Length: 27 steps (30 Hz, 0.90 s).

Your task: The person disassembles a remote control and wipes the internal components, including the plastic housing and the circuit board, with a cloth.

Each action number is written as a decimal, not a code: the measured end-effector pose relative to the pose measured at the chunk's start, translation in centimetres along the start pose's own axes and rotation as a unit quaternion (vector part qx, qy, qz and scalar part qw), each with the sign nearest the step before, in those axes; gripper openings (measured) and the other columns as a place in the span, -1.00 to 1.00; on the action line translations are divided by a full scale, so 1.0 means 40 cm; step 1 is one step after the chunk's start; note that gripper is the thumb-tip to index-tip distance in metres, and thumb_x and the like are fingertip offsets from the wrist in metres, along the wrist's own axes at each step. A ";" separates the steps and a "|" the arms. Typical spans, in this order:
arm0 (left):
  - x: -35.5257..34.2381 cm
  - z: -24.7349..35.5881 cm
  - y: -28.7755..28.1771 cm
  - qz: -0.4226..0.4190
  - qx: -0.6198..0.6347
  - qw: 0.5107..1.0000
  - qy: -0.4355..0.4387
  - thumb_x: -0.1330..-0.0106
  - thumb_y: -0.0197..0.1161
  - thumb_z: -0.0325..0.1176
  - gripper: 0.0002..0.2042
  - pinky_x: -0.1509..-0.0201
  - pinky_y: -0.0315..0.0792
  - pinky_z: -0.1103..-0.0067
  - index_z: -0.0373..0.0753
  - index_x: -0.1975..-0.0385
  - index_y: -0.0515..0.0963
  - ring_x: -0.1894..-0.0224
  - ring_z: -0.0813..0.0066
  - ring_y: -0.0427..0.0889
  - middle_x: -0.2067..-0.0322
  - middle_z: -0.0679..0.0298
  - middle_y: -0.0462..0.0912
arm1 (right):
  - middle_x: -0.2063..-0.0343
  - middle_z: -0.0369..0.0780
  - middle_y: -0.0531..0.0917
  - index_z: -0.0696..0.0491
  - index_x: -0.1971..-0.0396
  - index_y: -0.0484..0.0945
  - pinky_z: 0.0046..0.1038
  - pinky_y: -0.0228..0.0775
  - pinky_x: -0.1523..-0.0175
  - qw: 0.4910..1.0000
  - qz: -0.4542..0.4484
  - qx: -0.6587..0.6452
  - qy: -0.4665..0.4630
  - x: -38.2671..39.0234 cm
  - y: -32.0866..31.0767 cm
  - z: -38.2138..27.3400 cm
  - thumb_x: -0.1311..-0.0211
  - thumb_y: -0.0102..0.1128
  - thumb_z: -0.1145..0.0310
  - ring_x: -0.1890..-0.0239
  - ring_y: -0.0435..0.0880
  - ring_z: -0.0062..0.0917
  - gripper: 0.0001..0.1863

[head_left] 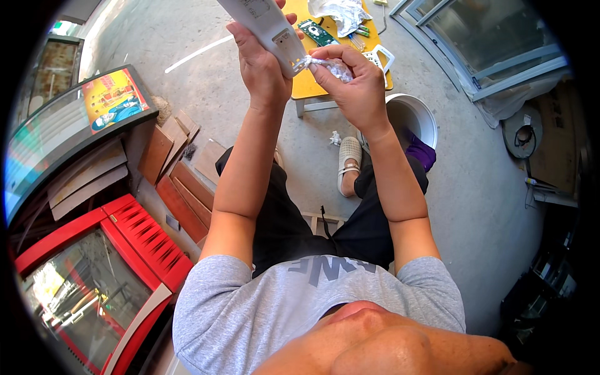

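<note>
The left hand [264, 70] holds a long white plastic case [267, 28], and the right hand [357, 90] pinches a scrunched-up white wad [339, 70] at the case's near end. Past the hands, a yellow table [305, 88] has a green circuit board [316, 32] and crumpled white wrap [344, 14] on it. A white bucket [430, 117] sits close by on the grey floor [475, 206] (a purple cloth [420, 152] is at its rim).

At six o'clock, a heather-grey, short-sleeved T-shirt [275, 312] bears large dark lettering [334, 270] (partly lost in folds). Toward twelve from it are black trousers [284, 231] with a dark drawstring [324, 220]; at two o'clock, a cream, perforated shoe [350, 153].
</note>
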<state>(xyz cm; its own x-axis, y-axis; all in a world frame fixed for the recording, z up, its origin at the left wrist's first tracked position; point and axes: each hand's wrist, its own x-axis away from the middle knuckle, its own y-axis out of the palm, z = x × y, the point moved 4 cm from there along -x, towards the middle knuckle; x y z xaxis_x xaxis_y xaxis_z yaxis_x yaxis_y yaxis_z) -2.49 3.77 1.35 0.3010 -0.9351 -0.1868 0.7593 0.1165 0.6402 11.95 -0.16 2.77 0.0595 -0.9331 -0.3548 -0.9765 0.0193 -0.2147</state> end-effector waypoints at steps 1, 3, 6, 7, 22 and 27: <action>0.002 -0.005 0.001 0.003 0.001 1.000 -0.010 -0.47 -0.36 0.19 -0.35 0.04 0.53 0.46 -0.23 -0.26 0.25 0.04 0.36 0.54 -0.10 0.12 0.47 | 0.43 -0.22 0.72 0.12 0.38 0.62 -0.60 0.50 0.28 0.999 0.013 0.029 -0.008 0.002 0.000 -0.006 -0.05 0.37 0.41 0.40 0.69 -0.62 -0.84; 0.011 -0.018 0.002 -0.001 0.000 1.000 -0.019 -0.47 -0.36 0.20 -0.35 0.05 0.52 0.46 -0.24 -0.26 0.25 0.05 0.37 0.55 -0.08 0.12 0.49 | 0.46 -0.19 0.73 0.13 0.40 0.62 -0.57 0.51 0.31 0.995 0.038 0.087 -0.023 0.006 -0.001 -0.022 -0.01 0.38 0.40 0.42 0.73 -0.56 -0.83; 0.032 -0.014 0.030 -0.070 -0.065 0.995 0.020 -0.44 -0.39 0.25 -0.32 -0.02 0.52 0.44 -0.23 -0.22 0.26 -0.03 0.34 0.53 -0.11 0.11 0.45 | 0.49 -0.19 0.73 0.13 0.40 0.62 -0.54 0.53 0.32 0.992 0.049 0.116 0.005 0.013 -0.006 0.002 0.01 0.40 0.38 0.45 0.74 -0.51 -0.80; 0.035 -0.014 0.031 -0.074 -0.080 0.994 0.028 -0.43 -0.39 0.26 -0.32 -0.02 0.52 0.43 -0.22 -0.22 0.25 -0.03 0.34 0.53 -0.11 0.12 0.44 | 0.49 -0.18 0.73 0.14 0.41 0.61 -0.54 0.53 0.31 0.991 0.057 0.121 0.016 0.015 -0.004 0.003 0.02 0.41 0.37 0.44 0.74 -0.52 -0.79; 0.017 -0.018 0.017 -0.009 -0.027 0.999 -0.039 -0.46 -0.43 0.21 -0.37 -0.01 0.55 0.37 -0.19 -0.20 0.27 -0.06 0.34 0.49 -0.14 0.17 0.42 | 0.37 -0.26 0.72 0.16 0.28 0.65 -0.63 0.51 0.22 0.989 -0.026 -0.116 0.082 -0.008 -0.020 0.045 -0.13 0.36 0.39 0.34 0.67 -0.64 -0.81; 0.022 -0.030 0.009 -0.025 -0.039 0.998 -0.049 -0.45 -0.39 0.23 -0.36 0.02 0.55 0.39 -0.21 -0.18 0.29 0.00 0.35 0.52 -0.10 0.19 0.46 | 0.41 -0.19 0.71 0.11 0.38 0.69 -0.53 0.53 0.23 0.992 0.009 0.114 -0.045 -0.007 -0.027 -0.005 0.00 0.37 0.43 0.38 0.71 -0.49 -0.85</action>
<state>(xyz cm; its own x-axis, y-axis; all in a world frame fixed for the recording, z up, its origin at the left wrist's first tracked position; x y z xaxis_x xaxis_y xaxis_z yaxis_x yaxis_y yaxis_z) -1.25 3.39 0.53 0.2072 -0.9680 -0.1415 0.8151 0.0908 0.5721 12.94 0.00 3.28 0.0713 -0.8963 -0.4378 -0.9056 0.1258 -0.4050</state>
